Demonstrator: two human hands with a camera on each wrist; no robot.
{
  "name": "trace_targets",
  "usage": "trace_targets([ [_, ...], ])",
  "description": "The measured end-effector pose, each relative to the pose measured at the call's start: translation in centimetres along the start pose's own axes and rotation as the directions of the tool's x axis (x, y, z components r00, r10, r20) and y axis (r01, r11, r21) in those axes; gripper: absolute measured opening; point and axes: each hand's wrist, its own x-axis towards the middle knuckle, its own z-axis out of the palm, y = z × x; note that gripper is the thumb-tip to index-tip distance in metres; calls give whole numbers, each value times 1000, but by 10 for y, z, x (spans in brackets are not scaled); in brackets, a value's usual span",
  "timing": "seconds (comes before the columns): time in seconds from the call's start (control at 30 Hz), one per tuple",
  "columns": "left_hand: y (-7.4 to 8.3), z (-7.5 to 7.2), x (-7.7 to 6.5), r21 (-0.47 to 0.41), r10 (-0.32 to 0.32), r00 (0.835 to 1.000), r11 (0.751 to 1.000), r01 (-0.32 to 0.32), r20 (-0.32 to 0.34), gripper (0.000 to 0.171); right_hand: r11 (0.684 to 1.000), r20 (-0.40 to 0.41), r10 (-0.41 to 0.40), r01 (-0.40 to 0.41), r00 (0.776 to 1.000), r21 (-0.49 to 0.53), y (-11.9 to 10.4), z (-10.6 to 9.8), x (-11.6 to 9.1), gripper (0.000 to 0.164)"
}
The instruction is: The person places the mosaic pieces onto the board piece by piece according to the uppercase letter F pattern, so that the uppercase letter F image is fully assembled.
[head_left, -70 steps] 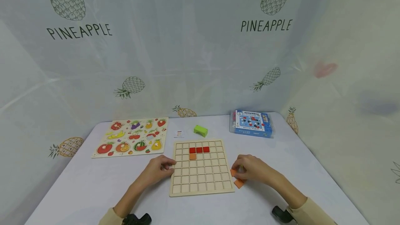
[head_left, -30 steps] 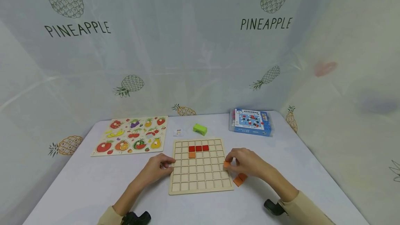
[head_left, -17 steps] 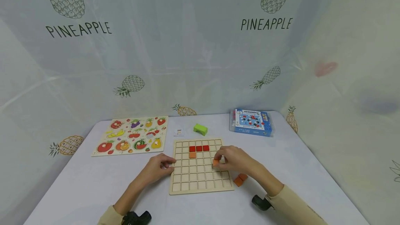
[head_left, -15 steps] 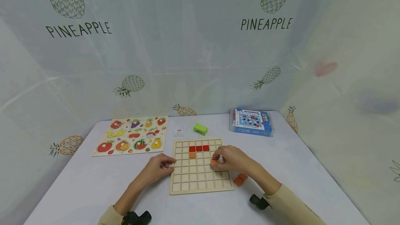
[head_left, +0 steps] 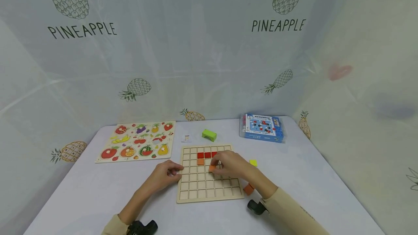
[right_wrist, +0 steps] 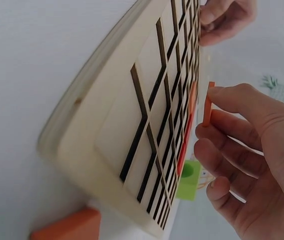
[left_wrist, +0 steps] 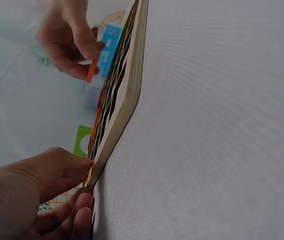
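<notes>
A pale wooden grid board (head_left: 196,201) lies on the table. Three red tiles (head_left: 208,155) sit in one row, with an orange tile (head_left: 200,161) in the row below, under the leftmost red one. My left hand (head_left: 166,174) grips the board's left edge, thumb and fingers at the rim in the left wrist view. Over the middle of the board, my right hand (head_left: 230,164) pinches a thin square orange tile (right_wrist: 208,105) between thumb and fingertips, held clear of the grid in the right wrist view. More orange tiles (head_left: 249,189) lie off the board's lower right corner, partly hidden by the right arm.
A yellow tile (head_left: 253,163) lies right of the board. Behind it stand a green arched block (head_left: 209,135), a small printed card (head_left: 187,138) and a blue boxed set (head_left: 263,128). At the back left is a fruit puzzle board (head_left: 134,143).
My right hand has carried the orange tile from the pile right of the board leftward over the grid. The yellow tile has come into view. My left hand stays at the board's edge.
</notes>
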Motion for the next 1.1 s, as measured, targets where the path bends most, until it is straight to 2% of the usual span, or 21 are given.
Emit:
trace_targets([
  [0.5,2,-2,-2,-15,33,999,999,-33,-13,23,1000,14,-22,22,1000,5,-4,13,19,20],
  [0.77,1,-1,-2,-29,27,1000,999,-28,-15,23,999,1,-30,30,1000,-24,-11,18,26,20],
  [1.1,0,0,-1,-17,30,999,999,-30,-11,22,999,28,-11,13,1000,-42,-17,20,32,19],
])
